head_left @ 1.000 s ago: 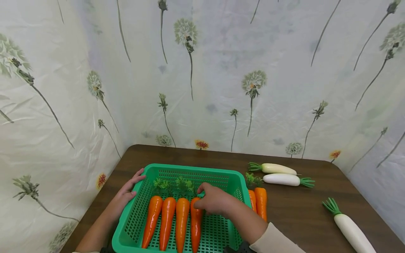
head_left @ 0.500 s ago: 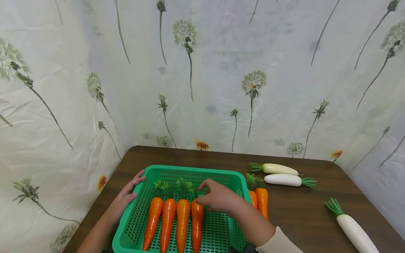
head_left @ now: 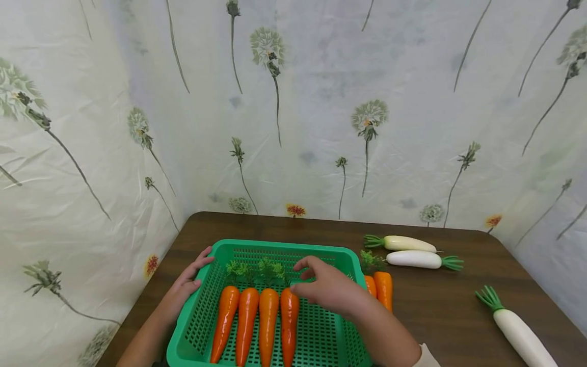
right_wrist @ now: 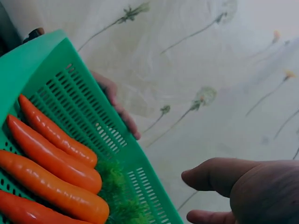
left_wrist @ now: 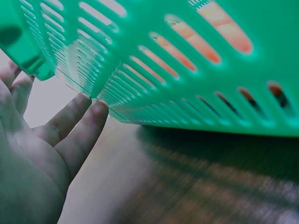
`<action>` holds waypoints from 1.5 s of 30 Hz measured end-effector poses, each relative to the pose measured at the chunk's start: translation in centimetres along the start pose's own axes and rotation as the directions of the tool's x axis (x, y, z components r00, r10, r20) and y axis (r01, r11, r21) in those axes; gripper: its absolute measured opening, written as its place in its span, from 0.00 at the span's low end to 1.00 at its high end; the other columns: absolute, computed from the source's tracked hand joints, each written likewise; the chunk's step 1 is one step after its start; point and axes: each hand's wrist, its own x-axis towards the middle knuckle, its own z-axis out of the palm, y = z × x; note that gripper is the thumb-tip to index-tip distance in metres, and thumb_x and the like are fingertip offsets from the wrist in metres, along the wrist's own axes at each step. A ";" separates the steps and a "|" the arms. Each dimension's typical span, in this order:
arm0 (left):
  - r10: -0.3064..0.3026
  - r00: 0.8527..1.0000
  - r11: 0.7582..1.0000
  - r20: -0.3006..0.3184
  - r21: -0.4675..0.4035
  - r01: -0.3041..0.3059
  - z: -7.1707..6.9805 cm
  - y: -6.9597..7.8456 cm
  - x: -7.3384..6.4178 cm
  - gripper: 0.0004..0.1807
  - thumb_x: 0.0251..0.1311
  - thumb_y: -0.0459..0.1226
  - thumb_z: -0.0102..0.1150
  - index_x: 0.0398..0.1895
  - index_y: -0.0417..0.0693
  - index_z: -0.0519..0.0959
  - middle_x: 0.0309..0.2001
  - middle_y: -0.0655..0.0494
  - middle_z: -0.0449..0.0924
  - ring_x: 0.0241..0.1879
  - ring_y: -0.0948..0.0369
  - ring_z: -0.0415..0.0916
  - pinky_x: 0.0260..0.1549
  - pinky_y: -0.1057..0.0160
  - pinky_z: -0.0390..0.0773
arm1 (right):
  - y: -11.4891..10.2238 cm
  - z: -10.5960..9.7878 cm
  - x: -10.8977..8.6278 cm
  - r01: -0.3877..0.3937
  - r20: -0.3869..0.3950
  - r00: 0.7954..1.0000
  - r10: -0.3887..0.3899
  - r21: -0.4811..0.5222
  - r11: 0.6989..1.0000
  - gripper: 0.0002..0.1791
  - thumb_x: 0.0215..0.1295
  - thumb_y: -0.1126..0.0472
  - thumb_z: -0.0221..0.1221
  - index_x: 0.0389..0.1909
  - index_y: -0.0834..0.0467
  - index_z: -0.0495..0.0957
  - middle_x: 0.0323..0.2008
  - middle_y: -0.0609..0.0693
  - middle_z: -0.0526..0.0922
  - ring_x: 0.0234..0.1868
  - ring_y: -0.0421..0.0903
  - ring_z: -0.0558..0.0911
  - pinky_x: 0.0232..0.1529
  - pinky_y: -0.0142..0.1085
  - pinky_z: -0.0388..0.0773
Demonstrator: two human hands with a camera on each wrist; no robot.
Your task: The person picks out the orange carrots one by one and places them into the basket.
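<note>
Several orange carrots with feathery green tops lie side by side in a green slotted plastic basket [head_left: 293, 246], among them a carrot [head_left: 268, 321] near the middle. My left hand [head_left: 185, 283] is at the basket's left rim; in the left wrist view, straight fingers [left_wrist: 86, 133] touch its outer wall. Over the basket, my right hand [head_left: 327, 288] hovers with nothing in its grasp, thumb and fingers apart and slightly bent, close to the top of the rightmost carrot [head_left: 289, 326]. The right wrist view shows its thumb [right_wrist: 215, 175] separated from the fingers.
Right of the basket lie more carrots [head_left: 384, 288], partly hidden by the rim and my right arm. Beyond them are two white radishes [head_left: 414, 259] side by side, and a third radish [head_left: 523, 336] lies nearer the right edge of the brown table [head_left: 451, 306]. A flower-patterned curtain [head_left: 316, 102] hangs behind.
My right hand has let go of the rightmost carrot's top and lifted up and to the right, its fingers spreading. The left hand stays at the rim.
</note>
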 end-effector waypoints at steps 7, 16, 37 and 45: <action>-0.007 1.000 1.000 -0.006 0.014 0.007 -0.2 0.0 -0.1 0.26 0.79 0.29 0.31 0.76 0.25 0.56 0.85 0.65 0.45 0.79 0.80 0.45 0.68 0.78 0.59 | 0.1 -0.3 -1.1 0.032 0.008 0.999 -0.032 0.062 0.998 0.27 0.69 0.53 0.67 0.65 0.55 0.73 0.64 0.60 0.75 0.49 0.53 0.82 0.49 0.50 0.81; 0.008 1.000 1.000 0.003 0.006 -0.008 -0.1 0.1 0.0 0.27 0.78 0.28 0.30 0.76 0.25 0.56 0.85 0.65 0.44 0.79 0.80 0.44 0.68 0.78 0.58 | 0.8 -0.9 -2.5 0.060 0.043 0.997 -0.067 0.153 0.986 0.26 0.72 0.54 0.65 0.66 0.58 0.72 0.60 0.59 0.77 0.50 0.52 0.82 0.51 0.49 0.82; 0.042 0.999 0.999 -0.008 0.028 -0.042 0.1 -0.3 0.2 0.26 0.77 0.26 0.32 0.75 0.24 0.58 0.84 0.67 0.48 0.78 0.79 0.48 0.68 0.78 0.58 | 4.8 -4.7 -4.8 0.195 -0.092 0.981 -0.173 0.337 0.921 0.28 0.78 0.56 0.58 0.70 0.65 0.64 0.61 0.60 0.73 0.57 0.56 0.79 0.54 0.44 0.83; 0.022 1.000 0.999 -0.009 0.036 -0.021 0.0 -0.2 0.1 0.26 0.78 0.27 0.31 0.76 0.26 0.58 0.85 0.65 0.47 0.78 0.80 0.46 0.68 0.79 0.56 | 5.7 -6.0 -5.2 0.154 -0.215 0.973 -0.088 0.313 0.937 0.27 0.79 0.57 0.56 0.71 0.66 0.64 0.65 0.65 0.73 0.55 0.52 0.81 0.48 0.42 0.82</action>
